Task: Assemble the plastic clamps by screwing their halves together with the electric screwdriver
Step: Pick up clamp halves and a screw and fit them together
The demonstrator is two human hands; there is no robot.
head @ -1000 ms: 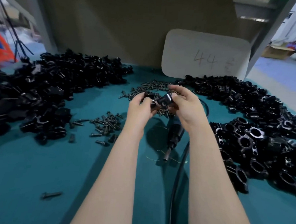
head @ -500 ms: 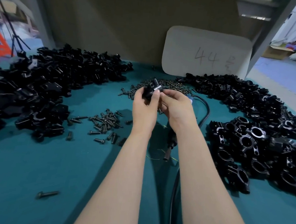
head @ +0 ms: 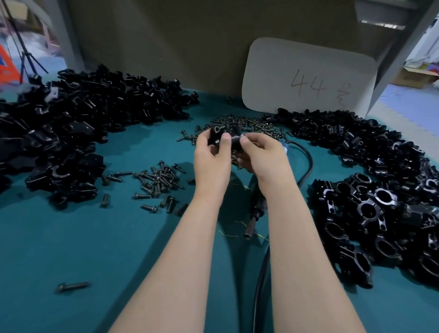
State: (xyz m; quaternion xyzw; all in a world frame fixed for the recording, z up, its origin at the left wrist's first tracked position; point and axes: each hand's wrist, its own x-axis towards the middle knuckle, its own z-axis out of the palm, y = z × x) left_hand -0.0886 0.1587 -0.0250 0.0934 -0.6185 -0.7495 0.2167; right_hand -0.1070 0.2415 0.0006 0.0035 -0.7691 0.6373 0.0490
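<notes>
a heap of black parts (head: 75,123) lay left, screws (head: 159,181) beside it; left hand (head: 211,163) and right hand (head: 263,157), fingers curled, pinched the clamp halves (head: 216,137) together above the table (head: 44,246); the electric screwdriver (head: 255,210) lay under the right wrist, assembled clamps (head: 379,200) far right

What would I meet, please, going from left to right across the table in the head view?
Pile of loose clamp halves → scattered screws → left hand → right hand, both hands gripping clamp parts → pile of assembled clamps.
</notes>
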